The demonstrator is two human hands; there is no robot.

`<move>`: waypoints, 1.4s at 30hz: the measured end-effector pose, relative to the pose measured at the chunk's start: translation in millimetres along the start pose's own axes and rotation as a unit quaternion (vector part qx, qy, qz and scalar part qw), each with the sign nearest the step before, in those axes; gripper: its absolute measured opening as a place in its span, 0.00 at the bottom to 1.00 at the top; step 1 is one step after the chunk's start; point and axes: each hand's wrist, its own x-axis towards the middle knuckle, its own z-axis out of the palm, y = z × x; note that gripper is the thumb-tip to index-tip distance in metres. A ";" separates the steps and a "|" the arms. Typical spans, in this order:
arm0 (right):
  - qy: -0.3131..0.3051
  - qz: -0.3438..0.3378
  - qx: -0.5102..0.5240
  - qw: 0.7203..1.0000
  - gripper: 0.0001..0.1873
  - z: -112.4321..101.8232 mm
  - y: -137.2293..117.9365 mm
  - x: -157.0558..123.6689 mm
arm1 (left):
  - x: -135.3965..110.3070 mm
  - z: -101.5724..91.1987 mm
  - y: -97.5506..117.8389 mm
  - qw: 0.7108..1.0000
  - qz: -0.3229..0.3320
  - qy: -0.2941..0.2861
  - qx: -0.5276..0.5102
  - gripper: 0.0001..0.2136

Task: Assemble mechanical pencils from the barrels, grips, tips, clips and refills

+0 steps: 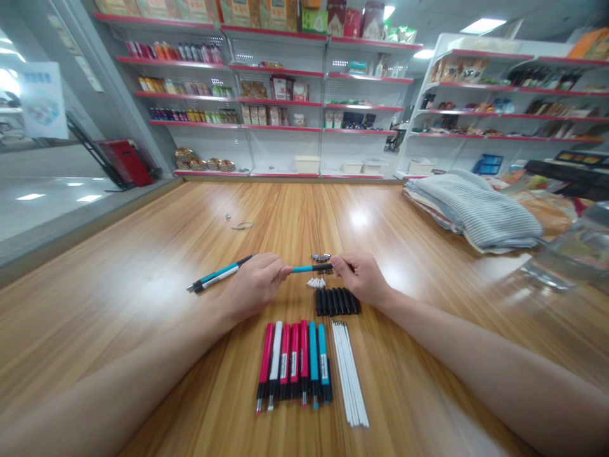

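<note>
A blue pen with a black end (309,269) is stretched level between my two hands above the table. My left hand (259,279) pinches its blue end, and my right hand (360,274) grips the black end. Just below lie a row of black pen grips (337,302), a cluster of small white parts (316,283) and some small metallic parts (321,258). Nearer me is a row of red, white and blue pen barrels (295,355), with white ink refills (349,374) to its right. Beyond my left hand rest a blue pen (221,273) and a white pen (216,279).
The wooden table (157,235) carries a thin ring-shaped band (242,225) and a tiny metallic piece (227,216) toward the back. Folded striped cloths (476,206) and a clear container (571,247) stand at the right. Stocked shelves (280,73) line the back.
</note>
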 end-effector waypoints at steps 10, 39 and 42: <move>0.100 0.059 -0.048 0.992 0.15 -2.7 16.0 7.5 | -3.5 1.0 -4.1 0.995 -0.090 0.001 -0.043 0.14; -0.013 0.017 -0.093 0.995 0.08 2.9 68.6 51.4 | -1.0 1.5 -4.8 0.983 -0.169 0.028 -0.061 0.18; -0.015 0.009 -0.090 0.996 0.08 1.9 66.5 50.2 | -1.0 1.6 -4.9 0.984 -0.165 0.029 -0.059 0.19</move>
